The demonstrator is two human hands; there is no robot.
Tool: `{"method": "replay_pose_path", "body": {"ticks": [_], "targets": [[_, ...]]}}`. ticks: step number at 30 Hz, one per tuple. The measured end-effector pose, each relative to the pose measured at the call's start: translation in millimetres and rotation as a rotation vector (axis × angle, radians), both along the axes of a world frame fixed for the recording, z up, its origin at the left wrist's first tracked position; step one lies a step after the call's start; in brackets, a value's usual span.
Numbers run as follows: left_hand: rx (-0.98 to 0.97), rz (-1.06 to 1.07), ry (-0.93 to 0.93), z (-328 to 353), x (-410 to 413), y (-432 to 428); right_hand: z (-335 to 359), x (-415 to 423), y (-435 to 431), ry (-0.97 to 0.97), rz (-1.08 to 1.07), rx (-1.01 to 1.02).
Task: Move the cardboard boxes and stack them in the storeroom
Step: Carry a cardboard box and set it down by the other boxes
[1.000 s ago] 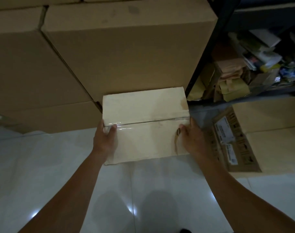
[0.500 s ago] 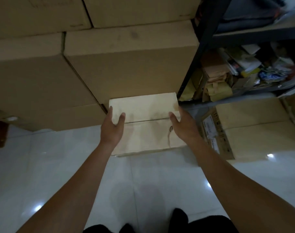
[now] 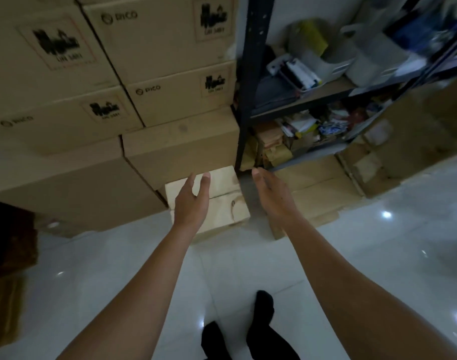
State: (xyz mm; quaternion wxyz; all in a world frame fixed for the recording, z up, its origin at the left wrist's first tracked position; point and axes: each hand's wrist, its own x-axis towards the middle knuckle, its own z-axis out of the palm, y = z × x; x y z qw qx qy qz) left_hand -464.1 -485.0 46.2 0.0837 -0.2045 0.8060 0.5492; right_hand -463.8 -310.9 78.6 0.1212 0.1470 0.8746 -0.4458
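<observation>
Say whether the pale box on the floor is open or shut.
Shut: the pale box has its flaps lying flat, meeting at a seam.

Two hands, left hand (image 3: 191,203) and right hand (image 3: 273,197); one pale box (image 3: 228,213); one rack (image 3: 250,74).

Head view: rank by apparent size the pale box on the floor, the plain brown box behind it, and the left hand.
Largest: plain brown box.
Then: pale box.
Smallest: left hand, though it is nearer the camera.

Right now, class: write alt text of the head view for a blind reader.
A person's open left hand and right hand stretch toward a small pale box on the white floor. It sits against a stack of big cardboard boxes, beside a cluttered metal shelf.
</observation>
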Motion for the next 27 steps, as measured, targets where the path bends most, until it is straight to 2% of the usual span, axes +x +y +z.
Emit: {"method": "replay_pose_path", "body": {"ticks": [7,14,20,27], "targets": [[-0.007,-0.214,-0.030,27.7,4.7,73.3,26.5,41.2,88.9,-0.015,-0.214,0.028],[-0.028,-0.314,-0.066,11.5,-13.2,163.6,5.9,44.3,193.2,-0.080,-0.345,0.088],[-0.065,-0.303,-0.151,-61.7,-53.6,239.7,-61.4,-2.6,284.2,-0.116,-0.344,0.112],[-0.150,-0.161,-0.319,-194.8,-109.3,314.4,-202.3,-77.3,372.1,-0.178,-0.228,0.185]]}}
